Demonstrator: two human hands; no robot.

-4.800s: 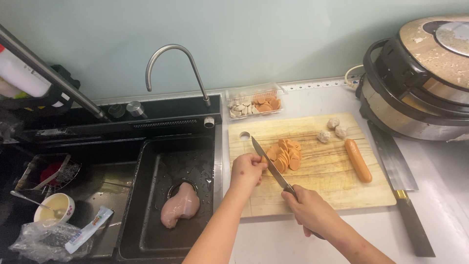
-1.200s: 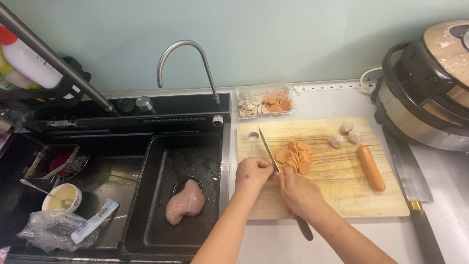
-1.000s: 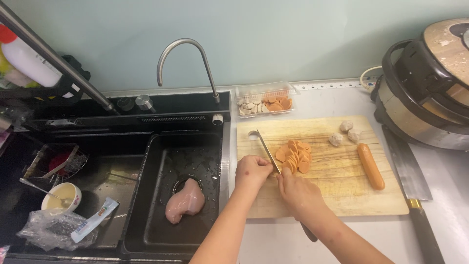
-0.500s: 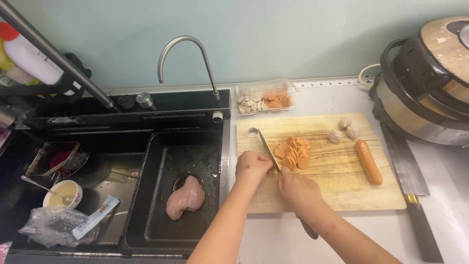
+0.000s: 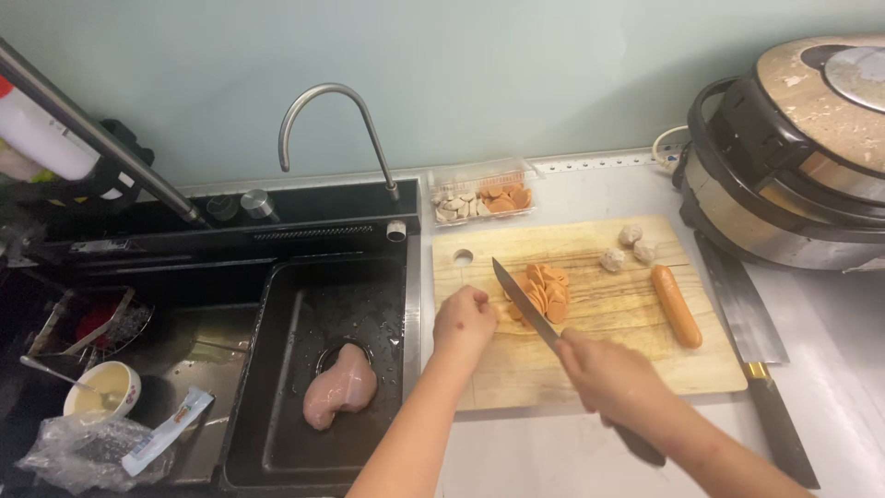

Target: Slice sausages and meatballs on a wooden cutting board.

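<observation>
Orange sausage slices (image 5: 544, 290), soft and probably slippery, lie heaped mid cutting board (image 5: 590, 369) on the desk, the left hand (image 5: 466, 318) curled beside them, the right hand (image 5: 604, 369) gripping a knife (image 5: 525, 304), a whole sausage (image 5: 676, 306), meatballs (image 5: 630, 247) and cleaver (image 5: 751, 332) crowding the right.
</observation>
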